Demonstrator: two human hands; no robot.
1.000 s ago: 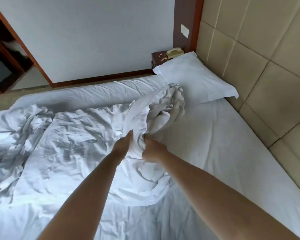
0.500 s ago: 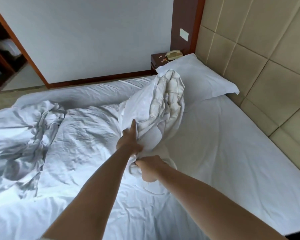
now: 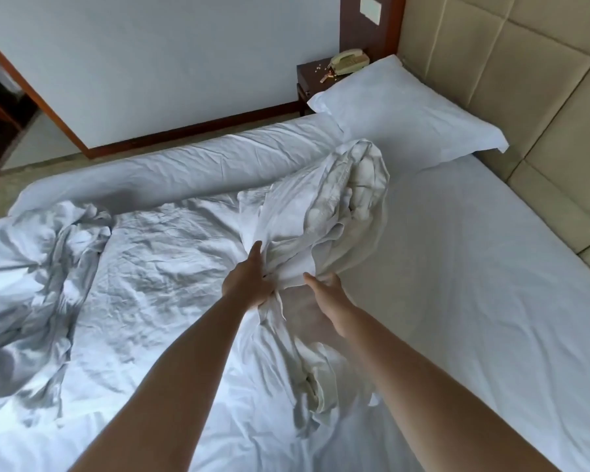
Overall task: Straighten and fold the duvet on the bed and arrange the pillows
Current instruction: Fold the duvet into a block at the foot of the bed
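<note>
— Hotel bed [image 3: 474, 267]: where's the duvet [image 3: 321, 206]?
— Bunched mid-mattress, below the pillow [image 3: 402, 110]. Left hand [image 3: 247, 284] grips it; right hand [image 3: 327, 291] reaches, fingers loose, holding nothing.
— Handling?
— Probably soft, floppy; take the edge.

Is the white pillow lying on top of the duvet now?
No. The pillow lies on the bare sheet by the headboard, while the bunched duvet sits apart from it.
</note>
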